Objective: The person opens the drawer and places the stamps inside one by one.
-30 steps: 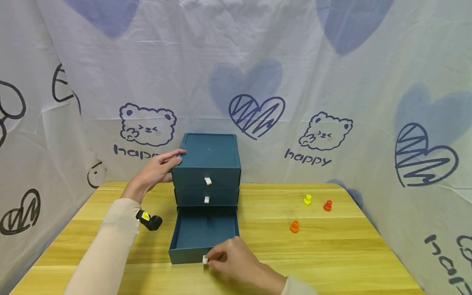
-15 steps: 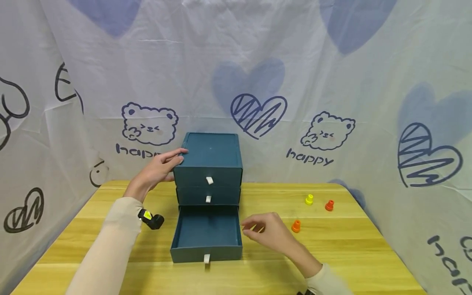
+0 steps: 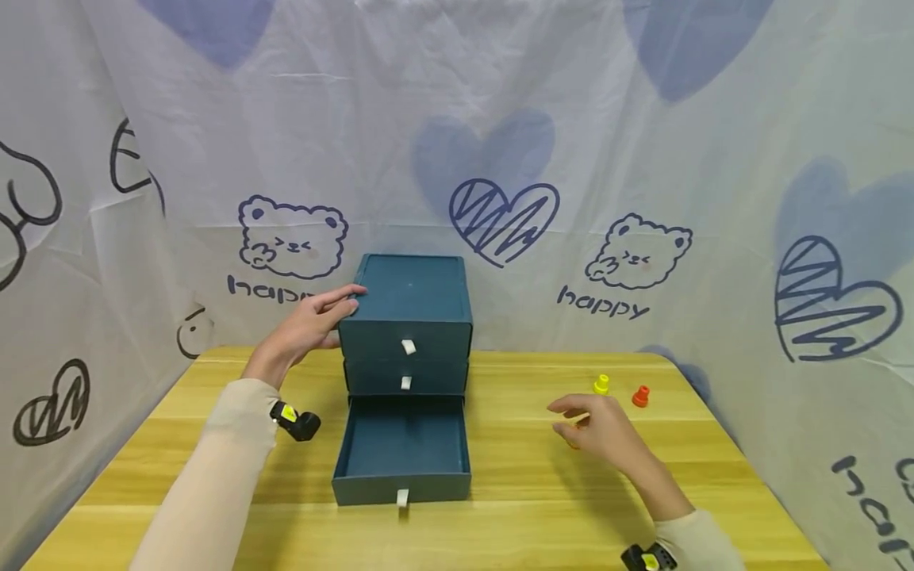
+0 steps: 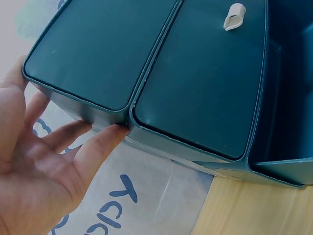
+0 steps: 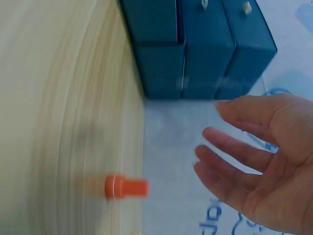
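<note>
A dark teal drawer cabinet (image 3: 412,289) of three stacked units stands on the table, its bottom drawer (image 3: 367,490) pulled out and bare inside. My left hand (image 3: 303,329) rests against the cabinet's upper left side. In the left wrist view its fairly straight fingers (image 4: 98,149) touch the side wall. My right hand (image 3: 607,432) hovers over the table right of the drawer, fingers relaxed and holding nothing. Beneath it in the head view, an orange cone-shaped peg (image 5: 127,187) is mostly hidden; the right wrist view shows it whole, apart from the fingers.
Farther back on the right stand a yellow peg (image 3: 601,384) and a red peg (image 3: 641,396). White fabric tabs (image 3: 408,346) serve as drawer pulls. A printed cloth (image 3: 514,71) hangs behind the wooden table (image 3: 514,531).
My right hand has let go of the bottom drawer's tab and moved right, to above the orange peg. The left hand stays at the cabinet.
</note>
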`<state>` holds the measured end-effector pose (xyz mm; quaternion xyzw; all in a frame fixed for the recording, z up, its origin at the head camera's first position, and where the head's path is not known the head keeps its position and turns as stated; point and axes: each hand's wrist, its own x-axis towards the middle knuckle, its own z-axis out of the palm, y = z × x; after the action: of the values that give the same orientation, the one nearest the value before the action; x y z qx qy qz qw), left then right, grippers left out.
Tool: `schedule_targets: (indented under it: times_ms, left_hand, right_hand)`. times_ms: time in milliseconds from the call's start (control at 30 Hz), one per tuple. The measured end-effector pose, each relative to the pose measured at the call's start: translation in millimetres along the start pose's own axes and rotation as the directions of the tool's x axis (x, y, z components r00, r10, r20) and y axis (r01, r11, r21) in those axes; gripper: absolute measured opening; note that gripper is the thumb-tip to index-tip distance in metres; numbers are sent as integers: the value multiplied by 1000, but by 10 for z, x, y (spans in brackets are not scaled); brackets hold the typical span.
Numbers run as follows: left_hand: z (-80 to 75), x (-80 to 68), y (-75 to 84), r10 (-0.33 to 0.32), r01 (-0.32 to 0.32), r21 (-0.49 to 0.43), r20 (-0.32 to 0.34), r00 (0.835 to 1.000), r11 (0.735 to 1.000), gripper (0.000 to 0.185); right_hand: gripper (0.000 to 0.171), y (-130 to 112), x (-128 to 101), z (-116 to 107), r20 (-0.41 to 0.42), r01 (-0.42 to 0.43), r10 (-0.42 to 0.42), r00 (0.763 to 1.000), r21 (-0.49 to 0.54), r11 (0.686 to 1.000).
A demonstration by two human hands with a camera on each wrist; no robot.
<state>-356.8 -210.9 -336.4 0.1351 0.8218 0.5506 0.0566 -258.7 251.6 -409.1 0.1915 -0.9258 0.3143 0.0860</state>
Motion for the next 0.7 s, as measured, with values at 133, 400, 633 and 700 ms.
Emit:
schedule_targets:
  times_ms: [133,400,633,700]
  left_hand:
    - [2,7,-11,-1,1,12,-4,1000,1000,53]
    - [-10,-2,-23,-5,5,9,-8,1000,1000,53]
    - [-17,-6,-6,-3,3,-9,-8,1000,1000,52]
    - [-14,-3,-3,-6,6,-17,-10,1000,1000,52]
  right_hand:
    - [24,138,-39,-85,-2,-67,67,998,-46,997]
    - [24,349,-67,-159,10,-85,85,996,-34,996]
    - [26,553,-48,-173,34,-119,118,992,23,993]
    - [27,599,-51,-173,40,-120,118,992,39,992]
